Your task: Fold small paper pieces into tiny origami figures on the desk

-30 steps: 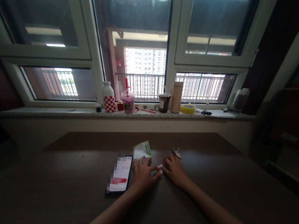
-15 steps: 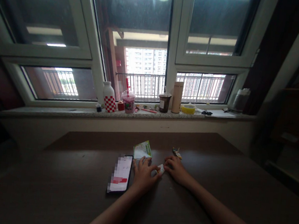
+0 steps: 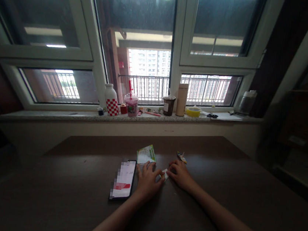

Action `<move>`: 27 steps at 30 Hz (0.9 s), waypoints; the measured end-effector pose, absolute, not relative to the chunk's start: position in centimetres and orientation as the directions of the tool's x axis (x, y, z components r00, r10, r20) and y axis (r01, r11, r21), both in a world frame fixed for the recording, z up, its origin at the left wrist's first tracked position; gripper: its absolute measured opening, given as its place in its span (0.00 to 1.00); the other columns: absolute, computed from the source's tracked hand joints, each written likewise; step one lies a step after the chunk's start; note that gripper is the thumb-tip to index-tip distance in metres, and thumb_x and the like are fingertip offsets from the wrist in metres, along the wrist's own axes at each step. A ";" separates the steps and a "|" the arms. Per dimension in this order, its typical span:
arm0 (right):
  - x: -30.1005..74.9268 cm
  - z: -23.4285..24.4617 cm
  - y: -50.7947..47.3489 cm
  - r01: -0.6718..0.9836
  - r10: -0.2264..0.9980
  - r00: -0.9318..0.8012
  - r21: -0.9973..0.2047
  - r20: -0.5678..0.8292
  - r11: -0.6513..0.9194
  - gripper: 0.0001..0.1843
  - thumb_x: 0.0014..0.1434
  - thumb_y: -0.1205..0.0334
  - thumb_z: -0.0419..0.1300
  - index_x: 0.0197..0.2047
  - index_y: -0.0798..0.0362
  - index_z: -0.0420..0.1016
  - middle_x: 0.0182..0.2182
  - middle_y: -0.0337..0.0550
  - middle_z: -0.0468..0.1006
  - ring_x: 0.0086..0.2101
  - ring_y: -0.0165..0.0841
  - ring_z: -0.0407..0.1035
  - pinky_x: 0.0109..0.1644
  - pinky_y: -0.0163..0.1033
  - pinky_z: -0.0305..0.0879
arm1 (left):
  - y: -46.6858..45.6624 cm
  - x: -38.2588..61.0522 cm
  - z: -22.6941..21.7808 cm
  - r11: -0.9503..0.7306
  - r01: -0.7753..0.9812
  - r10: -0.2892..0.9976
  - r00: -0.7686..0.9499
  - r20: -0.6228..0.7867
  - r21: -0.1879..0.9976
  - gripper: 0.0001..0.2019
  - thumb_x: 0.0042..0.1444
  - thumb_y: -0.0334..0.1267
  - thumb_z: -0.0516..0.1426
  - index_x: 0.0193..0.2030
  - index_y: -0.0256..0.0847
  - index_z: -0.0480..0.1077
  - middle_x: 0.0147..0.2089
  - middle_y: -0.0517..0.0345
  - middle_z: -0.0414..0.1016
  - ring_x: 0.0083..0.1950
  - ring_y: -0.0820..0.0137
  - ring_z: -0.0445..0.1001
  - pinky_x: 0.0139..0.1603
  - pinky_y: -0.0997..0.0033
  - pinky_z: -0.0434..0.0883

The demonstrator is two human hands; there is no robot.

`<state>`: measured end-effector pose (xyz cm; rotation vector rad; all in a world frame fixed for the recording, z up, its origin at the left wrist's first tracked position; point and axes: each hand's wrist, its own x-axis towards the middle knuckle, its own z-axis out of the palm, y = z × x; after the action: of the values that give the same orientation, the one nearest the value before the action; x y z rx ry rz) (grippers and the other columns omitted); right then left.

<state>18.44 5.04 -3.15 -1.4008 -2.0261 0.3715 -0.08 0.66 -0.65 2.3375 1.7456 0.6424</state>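
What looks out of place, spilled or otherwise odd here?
I see no spill. Oddest is the phone: blocky pixels cover its left edge. Just beyond the right hand lies a small, crumpled-looking scrap, perhaps litter.

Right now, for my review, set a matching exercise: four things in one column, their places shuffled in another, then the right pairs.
1. phone
2. small white piece
3. green-and-white card
4. yellow roll

A. on the windowsill
B. left of the left hand, screen up
C. between left hand and right hand
D. just beyond the left hand

Pairs: 1-B; 2-C; 3-D; 4-A
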 end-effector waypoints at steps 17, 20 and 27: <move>18.1 -3.5 5.1 0.726 0.927 -0.168 -0.594 0.335 0.346 0.03 0.56 0.64 0.64 0.33 0.53 0.79 0.46 0.49 0.74 0.50 0.40 0.65 0.57 0.44 0.59 | 0.6 0.0 -0.2 -0.292 0.894 0.952 0.238 0.193 0.340 0.15 0.56 0.52 0.56 0.47 0.55 0.74 0.67 0.53 0.60 0.72 0.52 0.46 0.66 0.31 0.32; 18.2 -3.5 5.2 0.717 0.929 -0.170 -0.606 0.328 0.345 0.03 0.56 0.65 0.63 0.33 0.53 0.79 0.45 0.49 0.75 0.50 0.40 0.65 0.56 0.44 0.59 | 0.6 0.0 -0.3 -0.295 0.895 0.950 0.238 0.201 0.336 0.15 0.56 0.53 0.56 0.47 0.55 0.74 0.67 0.53 0.60 0.72 0.52 0.46 0.66 0.31 0.32; 18.2 -3.3 5.2 0.711 0.924 -0.175 -0.606 0.339 0.356 0.03 0.55 0.65 0.64 0.31 0.53 0.79 0.45 0.48 0.75 0.49 0.41 0.65 0.56 0.45 0.60 | 0.7 0.1 -0.2 -0.287 0.894 0.953 0.228 0.202 0.343 0.15 0.57 0.54 0.54 0.46 0.55 0.75 0.66 0.54 0.61 0.72 0.52 0.47 0.66 0.31 0.33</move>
<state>18.19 5.24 -3.32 -1.4191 -1.9528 0.4082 0.10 0.69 -0.24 2.3361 1.7739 0.5635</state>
